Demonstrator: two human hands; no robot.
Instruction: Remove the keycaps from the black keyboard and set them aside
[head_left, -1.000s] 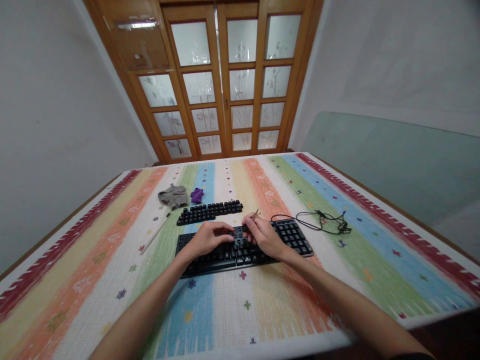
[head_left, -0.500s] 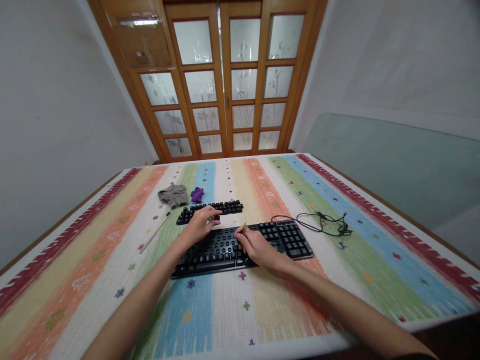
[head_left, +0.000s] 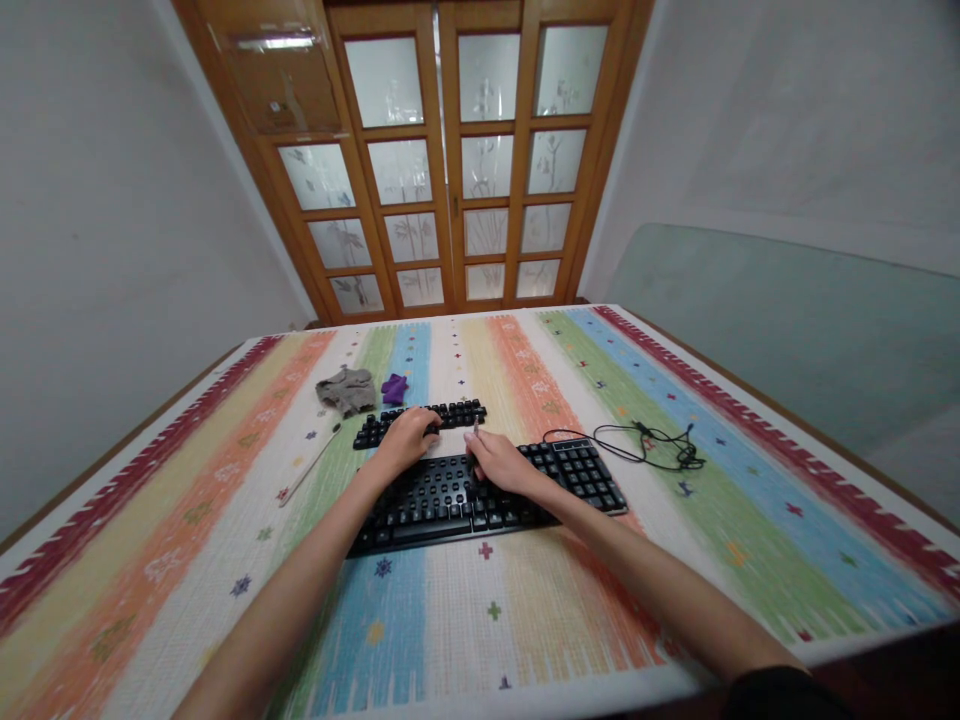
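A black keyboard lies across the table, many of its keycaps gone in the left and middle part. Behind it, loose black keycaps stand in rows. My left hand is over the near edge of these rows, its fingers closed round a small black keycap. Above the keyboard's upper middle, my right hand is closed on a small thin metal tool, whose tip points up past the thumb. The tool's lower part is hidden by the fingers.
A grey cloth and a purple cloth lie at the back left. Left of the keycaps is a thin brush-like stick. The keyboard's black cable is coiled on the right. A striped tablecloth covers the table.
My left hand has turned palm down and shifted slightly toward the loose keycaps. My right hand has moved a little up and left, and the tool now points upward.
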